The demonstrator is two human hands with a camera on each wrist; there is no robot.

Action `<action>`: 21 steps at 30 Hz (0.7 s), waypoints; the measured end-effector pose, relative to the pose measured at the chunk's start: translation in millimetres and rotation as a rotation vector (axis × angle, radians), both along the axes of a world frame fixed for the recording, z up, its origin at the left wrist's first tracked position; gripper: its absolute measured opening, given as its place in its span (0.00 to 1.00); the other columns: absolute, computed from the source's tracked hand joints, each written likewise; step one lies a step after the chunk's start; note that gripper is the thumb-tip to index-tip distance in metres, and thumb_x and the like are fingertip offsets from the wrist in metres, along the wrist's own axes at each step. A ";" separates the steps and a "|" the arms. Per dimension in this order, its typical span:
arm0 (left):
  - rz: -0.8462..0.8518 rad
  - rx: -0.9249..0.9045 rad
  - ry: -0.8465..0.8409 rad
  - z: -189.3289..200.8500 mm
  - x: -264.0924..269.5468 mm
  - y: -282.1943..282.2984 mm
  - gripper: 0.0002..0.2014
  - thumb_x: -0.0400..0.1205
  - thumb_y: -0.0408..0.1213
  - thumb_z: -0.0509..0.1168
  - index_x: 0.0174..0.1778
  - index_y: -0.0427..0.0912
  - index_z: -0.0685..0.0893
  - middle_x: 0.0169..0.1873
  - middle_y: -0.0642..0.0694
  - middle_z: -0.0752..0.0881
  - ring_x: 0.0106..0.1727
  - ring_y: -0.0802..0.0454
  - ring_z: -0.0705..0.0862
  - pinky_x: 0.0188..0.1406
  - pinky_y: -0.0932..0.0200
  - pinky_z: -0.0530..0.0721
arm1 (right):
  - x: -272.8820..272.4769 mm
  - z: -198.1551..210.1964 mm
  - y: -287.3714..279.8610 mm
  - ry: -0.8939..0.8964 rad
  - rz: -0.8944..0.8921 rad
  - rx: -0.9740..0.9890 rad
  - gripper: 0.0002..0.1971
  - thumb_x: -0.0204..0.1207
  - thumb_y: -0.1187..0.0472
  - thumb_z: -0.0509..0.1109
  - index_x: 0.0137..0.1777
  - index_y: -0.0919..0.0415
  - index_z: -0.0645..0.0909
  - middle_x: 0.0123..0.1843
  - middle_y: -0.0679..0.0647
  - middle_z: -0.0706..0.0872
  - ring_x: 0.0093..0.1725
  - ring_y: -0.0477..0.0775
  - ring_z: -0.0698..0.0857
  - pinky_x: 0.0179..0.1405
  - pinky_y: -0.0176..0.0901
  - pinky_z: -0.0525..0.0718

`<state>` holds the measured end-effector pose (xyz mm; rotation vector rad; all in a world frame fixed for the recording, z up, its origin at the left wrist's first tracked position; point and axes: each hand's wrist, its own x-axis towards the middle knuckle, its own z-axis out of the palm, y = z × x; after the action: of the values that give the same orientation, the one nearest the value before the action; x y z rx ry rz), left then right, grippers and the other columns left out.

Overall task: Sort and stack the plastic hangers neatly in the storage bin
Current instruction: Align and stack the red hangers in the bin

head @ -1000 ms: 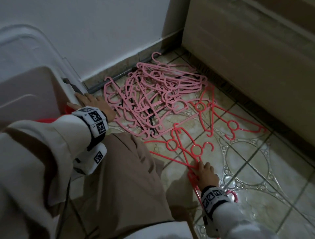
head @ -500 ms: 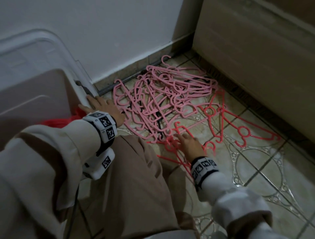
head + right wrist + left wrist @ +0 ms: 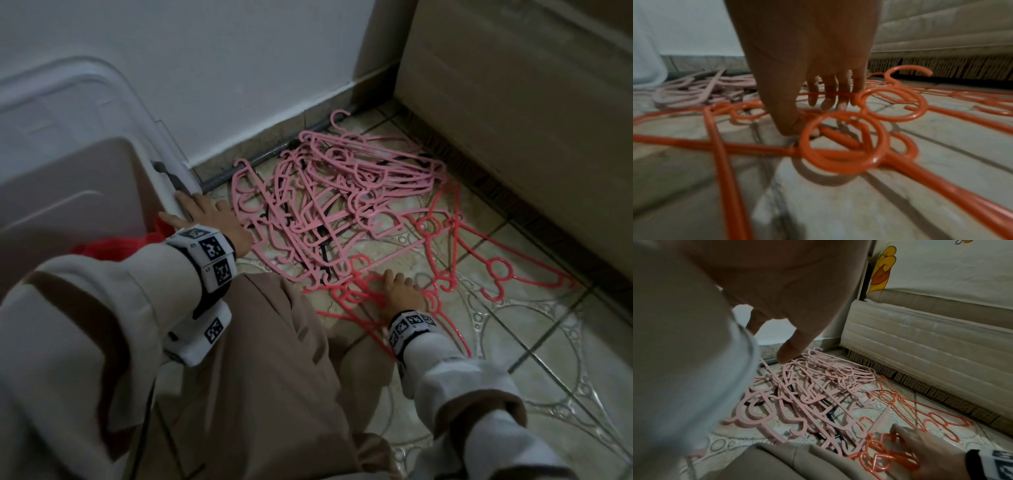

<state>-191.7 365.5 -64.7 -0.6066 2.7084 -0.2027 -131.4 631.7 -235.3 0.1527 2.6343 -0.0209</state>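
Since a second ago the right hand (image 3: pixel 402 291) has come in from the open tiles to the near cluster of orange-red hangers (image 3: pixel 363 291), while the left hand (image 3: pixel 212 219) stays on the corner of the storage bin (image 3: pixel 85 192).

Nearest are the person's beige trouser leg (image 3: pixel 260 377) and pale sleeves. Just beyond the knee, the right hand reaches down onto the orange-red hangers on the tiled floor (image 3: pixel 548 342). In the right wrist view its fingers (image 3: pixel 830 97) curl over a thin orange bar and the thumb presses a hanger arm beside a ring (a pinch on the hangers, though the picture is blurred).

To the left, the left hand lies on the bin's pale rim with fingers straight and slightly spread, holding nothing. Something red (image 3: pixel 113 245) shows inside the bin beside the wrist.

Farther on, the tangled heap of pink hangers (image 3: pixel 329 202) lies on the floor between the bin and the padded bed base (image 3: pixel 531 120), with a few dark hangers (image 3: pixel 323 236) mixed in. More orange-red hangers spread to the right of the heap. Behind everything stands the white wall (image 3: pixel 239 68).
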 end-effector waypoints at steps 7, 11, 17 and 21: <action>0.017 -0.002 -0.130 17.5 -7.7 5.6 0.37 0.82 0.50 0.62 0.81 0.35 0.54 0.81 0.31 0.48 0.81 0.32 0.43 0.81 0.37 0.50 | 4.6 5.2 38.4 0.063 -0.169 -0.098 0.35 0.70 0.51 0.72 0.72 0.61 0.60 0.69 0.59 0.71 0.70 0.66 0.71 0.69 0.61 0.69; -0.071 0.084 -0.030 12.1 -18.4 14.9 0.35 0.78 0.46 0.67 0.77 0.33 0.63 0.77 0.28 0.58 0.80 0.32 0.55 0.79 0.37 0.55 | -13.2 15.1 57.2 0.080 -0.098 -0.257 0.34 0.68 0.55 0.74 0.72 0.57 0.63 0.71 0.58 0.71 0.71 0.62 0.72 0.70 0.57 0.70; -0.308 0.027 -0.238 8.7 -29.4 100.5 0.40 0.83 0.57 0.54 0.82 0.37 0.46 0.81 0.33 0.47 0.82 0.34 0.44 0.80 0.37 0.53 | -49.7 28.4 87.9 0.182 -0.064 -0.331 0.31 0.74 0.51 0.70 0.74 0.57 0.65 0.75 0.57 0.68 0.72 0.61 0.71 0.68 0.55 0.72; -0.365 0.174 -0.354 -11.6 -15.0 164.3 0.35 0.85 0.52 0.55 0.82 0.39 0.47 0.81 0.36 0.47 0.83 0.39 0.47 0.79 0.39 0.56 | -75.3 24.7 121.8 0.261 -0.320 -0.184 0.29 0.76 0.48 0.63 0.75 0.59 0.64 0.74 0.59 0.69 0.73 0.63 0.69 0.70 0.60 0.69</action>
<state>-206.7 529.8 -76.3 -0.0163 2.4332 -0.1458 -206.8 753.5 -210.6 0.5385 2.8182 -0.4155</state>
